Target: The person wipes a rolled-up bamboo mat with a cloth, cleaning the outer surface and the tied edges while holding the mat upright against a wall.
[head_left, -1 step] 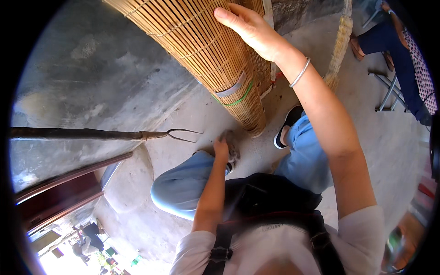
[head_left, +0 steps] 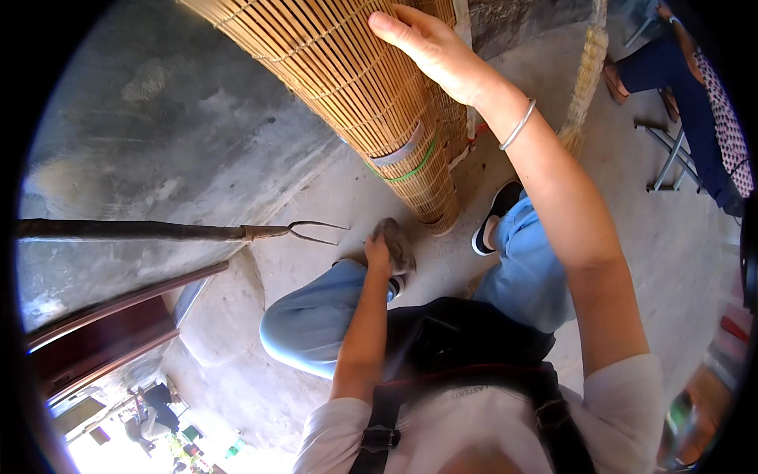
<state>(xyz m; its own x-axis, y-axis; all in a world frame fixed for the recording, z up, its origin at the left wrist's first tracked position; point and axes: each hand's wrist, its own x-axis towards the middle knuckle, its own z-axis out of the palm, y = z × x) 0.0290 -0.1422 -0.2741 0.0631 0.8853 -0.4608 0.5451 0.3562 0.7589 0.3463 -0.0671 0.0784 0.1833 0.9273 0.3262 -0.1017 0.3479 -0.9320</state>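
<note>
A tall rolled bamboo mat (head_left: pixel 347 75), with cord bindings, stands upright with its lower end on the floor. A grey strip and a green tie circle it low down. My right hand (head_left: pixel 430 51), with a silver bangle on its wrist, grips its upper right side; the thumb shows and the other fingers are partly hidden. Down by my left foot, my left hand (head_left: pixel 378 251) is closed on a grey-brown lump (head_left: pixel 397 246), a rag or a stone, I cannot tell which. This lump is near the mat's base, apart from it.
To the left, a two-pronged fork (head_left: pixel 260 232) with a dark wooden handle leans across the grey wall (head_left: pixel 158 118). A straw broom (head_left: pixel 583 95) stands beyond the mat. At the far right, a person (head_left: pixel 687 87) sits near a metal-legged stool (head_left: pixel 671 162).
The lump in my left hand is less blurred now, and that hand has shifted very slightly. My right hand and the mat stay in place.
</note>
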